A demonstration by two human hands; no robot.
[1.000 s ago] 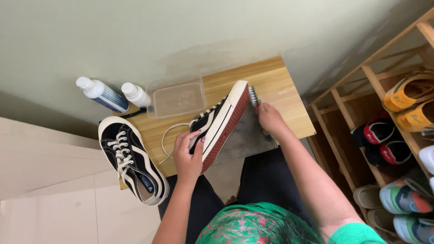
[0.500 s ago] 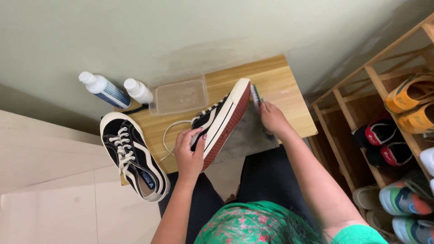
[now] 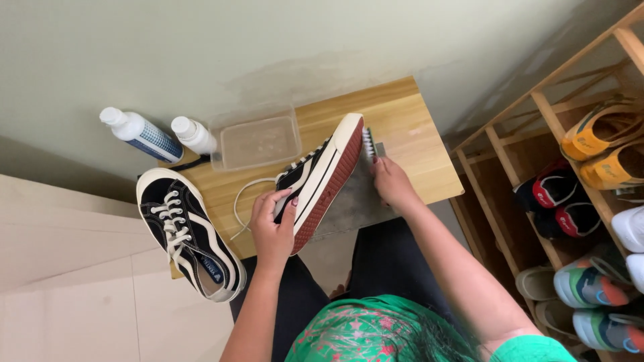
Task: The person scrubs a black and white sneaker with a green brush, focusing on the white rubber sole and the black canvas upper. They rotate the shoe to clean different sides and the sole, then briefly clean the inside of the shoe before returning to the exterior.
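Wooden table (image 3: 409,144) against green wall, left grip (image 3: 274,228) clasping sneaker (image 3: 322,177), right grip (image 3: 392,184) clasping brush (image 3: 370,144)

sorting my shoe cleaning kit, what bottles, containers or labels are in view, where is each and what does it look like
Larger bottle: far left of the wooden table, lying tilted, white cap, blue patterned label.
Smaller bottle: just right of the first, white, white cap.
Plastic container: right of the bottles, at the table's back edge, clear, rectangular.
Insole label: inside the black-and-white sneaker at the table's left edge, small blue patch.
No signs or screens.
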